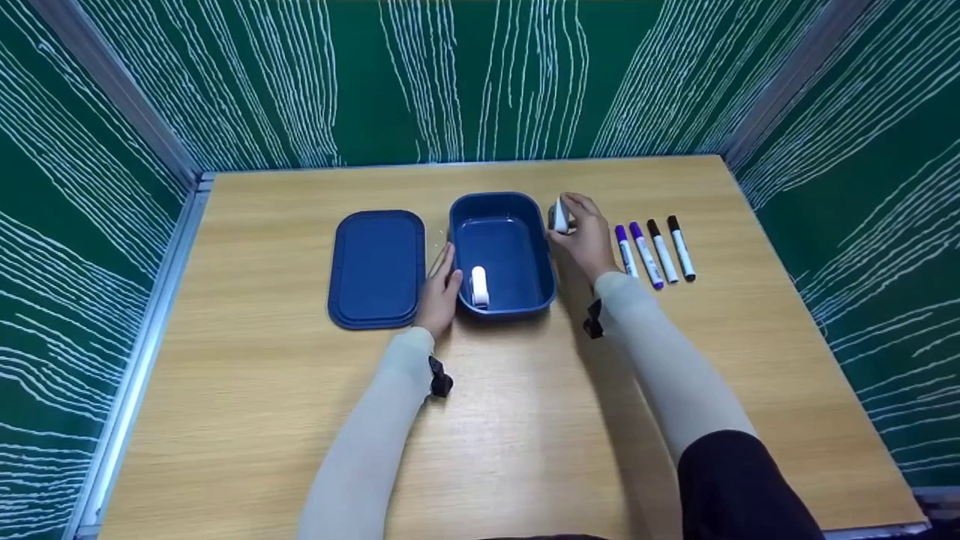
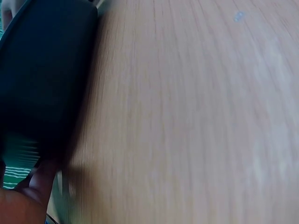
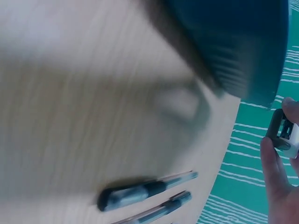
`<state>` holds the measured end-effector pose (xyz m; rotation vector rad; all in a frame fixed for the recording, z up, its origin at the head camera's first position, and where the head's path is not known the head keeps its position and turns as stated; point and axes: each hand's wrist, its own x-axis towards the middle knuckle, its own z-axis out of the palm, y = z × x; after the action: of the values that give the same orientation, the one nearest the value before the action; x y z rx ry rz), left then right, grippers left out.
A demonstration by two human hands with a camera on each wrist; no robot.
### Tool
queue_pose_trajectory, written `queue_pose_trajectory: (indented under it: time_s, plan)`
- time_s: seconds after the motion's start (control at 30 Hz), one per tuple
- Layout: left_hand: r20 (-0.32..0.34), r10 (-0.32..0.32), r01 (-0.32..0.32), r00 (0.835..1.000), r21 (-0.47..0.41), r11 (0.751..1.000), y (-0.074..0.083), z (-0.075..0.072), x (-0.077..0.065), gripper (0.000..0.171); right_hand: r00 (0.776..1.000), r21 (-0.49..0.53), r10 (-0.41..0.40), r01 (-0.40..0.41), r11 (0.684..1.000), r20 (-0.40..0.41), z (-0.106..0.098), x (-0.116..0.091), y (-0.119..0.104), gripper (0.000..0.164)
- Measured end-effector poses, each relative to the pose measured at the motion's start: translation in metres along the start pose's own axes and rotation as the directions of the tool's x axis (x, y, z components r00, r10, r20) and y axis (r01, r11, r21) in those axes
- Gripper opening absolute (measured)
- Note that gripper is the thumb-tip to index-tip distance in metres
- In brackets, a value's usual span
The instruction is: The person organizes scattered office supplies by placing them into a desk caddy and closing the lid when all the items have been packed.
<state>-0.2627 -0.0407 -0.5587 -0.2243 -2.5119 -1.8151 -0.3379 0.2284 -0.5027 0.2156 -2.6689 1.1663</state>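
A dark blue open box [image 1: 504, 307] stands on the table, with a small white object [image 1: 479, 283] lying inside at its near left corner. My left hand [image 1: 438, 296] touches the box's left side, its fingers fairly straight along the outer wall and the thumb by the rim. In the left wrist view the thumb [image 2: 39, 184] lies against the dark box wall [image 2: 42, 70]. Just beyond the right rim, my right hand [image 1: 586, 236] pinches a small white and dark-grey object with a framed opening [image 1: 559, 216]. The right wrist view shows this object [image 3: 281, 130] between thumb and fingertips, raised above the table.
A blue lid [image 1: 377, 268] lies flat left of the box. Several whiteboard markers with purple or black caps [image 1: 662, 250] lie in a row to the right, partly behind the right wrist. Green panels with white lines [image 1: 360, 82] border the table [image 1: 247, 360].
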Motion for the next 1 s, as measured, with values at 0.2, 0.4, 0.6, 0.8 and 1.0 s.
queue_pose_trajectory:
  time_s: [0.2,0.4,0.6,0.8,1.0]
  plan:
    - [0.004,-0.004,0.004,1.000,-0.006,1.000,0.001,0.000,-0.001,0.051,0.998,0.024,0.035,-0.036,0.999,0.043,0.008,0.006,-0.017,0.066]
    - [0.000,0.009,-0.009,1.000,-0.001,1.000,0.001,-0.001,-0.001,0.051,0.993,0.027,0.077,-0.079,0.996,0.091,0.017,0.009,-0.032,0.067]
    - [0.002,0.004,-0.004,1.000,0.008,1.000,-0.001,0.000,-0.001,0.052,0.991,-0.016,0.041,-0.040,0.999,0.124,0.032,0.010,-0.042,0.067]
    - [0.008,0.014,-0.014,1.000,-0.003,1.000,0.001,-0.001,-0.001,0.052,0.992,-0.036,-0.061,0.065,0.997,0.110,0.047,0.011,-0.049,0.067]
    - [0.011,0.012,-0.012,1.000,-0.004,1.000,0.000,-0.002,-0.001,0.052,0.988,-0.053,-0.036,0.045,0.998,0.149,0.064,0.010,-0.058,0.067]
